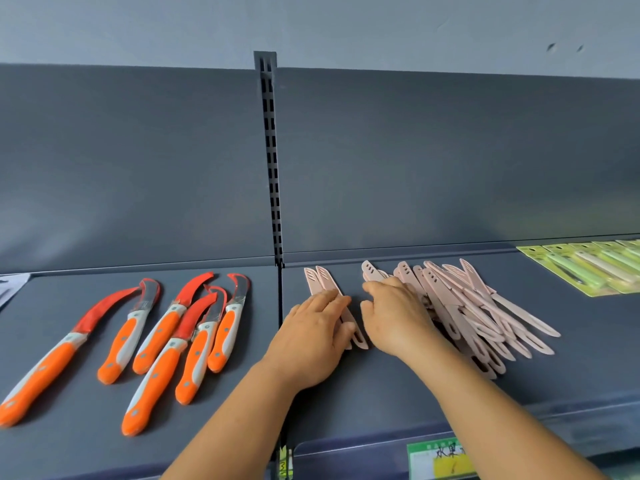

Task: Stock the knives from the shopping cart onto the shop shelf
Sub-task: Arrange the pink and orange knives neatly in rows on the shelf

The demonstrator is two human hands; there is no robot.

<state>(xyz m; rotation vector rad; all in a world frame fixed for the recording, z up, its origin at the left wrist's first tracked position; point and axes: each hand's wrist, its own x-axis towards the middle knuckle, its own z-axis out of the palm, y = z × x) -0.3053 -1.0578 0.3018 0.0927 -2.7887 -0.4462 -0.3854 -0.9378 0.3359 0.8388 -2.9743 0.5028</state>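
Note:
Two pale pink sheathed knives (pixel 320 280) lie side by side on the dark grey shelf (pixel 381 382), just right of the shelf seam. My left hand (pixel 313 337) rests flat on them, fingers pressing their middles. My right hand (pixel 394 315) lies over another pink knife (pixel 370 270) whose sheath tip shows beyond the fingers; whether it grips it I cannot tell. To the right sits a loose pile of several pink knives (pixel 485 310), handles toward me.
Several orange-and-white hooked knives (pixel 166 337) with red blade covers lie on the left shelf section. Green carded packs (pixel 595 266) lie at the far right. A slotted upright (pixel 272 161) divides the back panels. A green price label (pixel 440 459) sits on the front edge.

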